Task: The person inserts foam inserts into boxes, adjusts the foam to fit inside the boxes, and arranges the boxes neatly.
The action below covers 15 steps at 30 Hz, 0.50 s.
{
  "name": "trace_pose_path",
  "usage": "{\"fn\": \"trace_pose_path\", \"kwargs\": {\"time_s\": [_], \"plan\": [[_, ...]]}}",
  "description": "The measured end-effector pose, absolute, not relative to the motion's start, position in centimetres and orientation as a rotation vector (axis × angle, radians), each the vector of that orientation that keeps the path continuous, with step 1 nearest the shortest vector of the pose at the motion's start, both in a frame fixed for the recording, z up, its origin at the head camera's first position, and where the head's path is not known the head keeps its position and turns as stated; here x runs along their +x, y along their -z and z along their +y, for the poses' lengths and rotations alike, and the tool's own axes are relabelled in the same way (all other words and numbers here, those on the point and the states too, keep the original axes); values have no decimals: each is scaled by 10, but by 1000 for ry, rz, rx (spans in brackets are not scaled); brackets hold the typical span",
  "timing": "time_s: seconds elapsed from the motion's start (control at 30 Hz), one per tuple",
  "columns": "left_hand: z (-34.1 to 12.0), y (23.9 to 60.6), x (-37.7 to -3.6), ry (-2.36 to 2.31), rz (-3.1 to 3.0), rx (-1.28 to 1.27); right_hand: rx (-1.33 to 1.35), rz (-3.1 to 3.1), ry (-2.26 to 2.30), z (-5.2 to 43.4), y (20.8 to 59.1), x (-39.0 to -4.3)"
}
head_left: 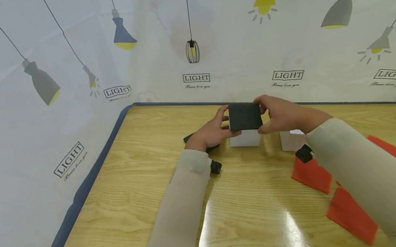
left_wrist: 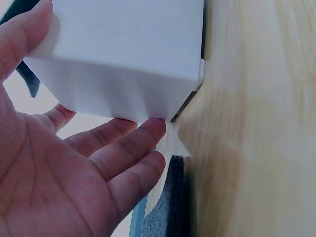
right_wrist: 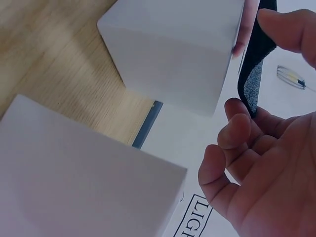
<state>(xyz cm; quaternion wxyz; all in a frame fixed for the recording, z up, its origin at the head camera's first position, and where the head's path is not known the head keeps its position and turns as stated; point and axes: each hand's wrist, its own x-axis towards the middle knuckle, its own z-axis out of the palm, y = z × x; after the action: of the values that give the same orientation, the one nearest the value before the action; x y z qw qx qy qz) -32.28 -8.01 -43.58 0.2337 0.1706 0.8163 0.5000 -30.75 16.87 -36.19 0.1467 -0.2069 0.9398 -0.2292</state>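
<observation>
A white box [head_left: 245, 139] stands on the table in the head view, with a square black felt-like piece [head_left: 245, 116] over its top. My left hand [head_left: 211, 133] is at the box's left side. In the left wrist view its thumb lies on one face and its fingertips touch an adjoining one, gripping the box. My right hand [head_left: 285, 114] pinches the right edge of the black piece between thumb and fingers. That edge bends down beside the box in the right wrist view. Another black piece [head_left: 213, 148] lies partly hidden under my left wrist.
A second white box [head_left: 291, 140] stands to the right, partly covered by my right wrist. Several red pieces of the same flat kind, such as one red piece [head_left: 353, 214], lie at the right around my forearm. A white sheet with printed lamps [head_left: 192, 51] hangs behind the table [head_left: 136, 195].
</observation>
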Motion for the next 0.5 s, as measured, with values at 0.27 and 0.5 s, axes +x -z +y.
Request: {"fn": "trace_pose_path", "kwargs": {"time_s": [0.27,0.5], "plan": [[-81,436,-323,-1351,2248,473,-487,2692,613,165,367,-318],[-82,436,-323,-1320,2262,463,-471,2693,571,162,368,-321]]}}
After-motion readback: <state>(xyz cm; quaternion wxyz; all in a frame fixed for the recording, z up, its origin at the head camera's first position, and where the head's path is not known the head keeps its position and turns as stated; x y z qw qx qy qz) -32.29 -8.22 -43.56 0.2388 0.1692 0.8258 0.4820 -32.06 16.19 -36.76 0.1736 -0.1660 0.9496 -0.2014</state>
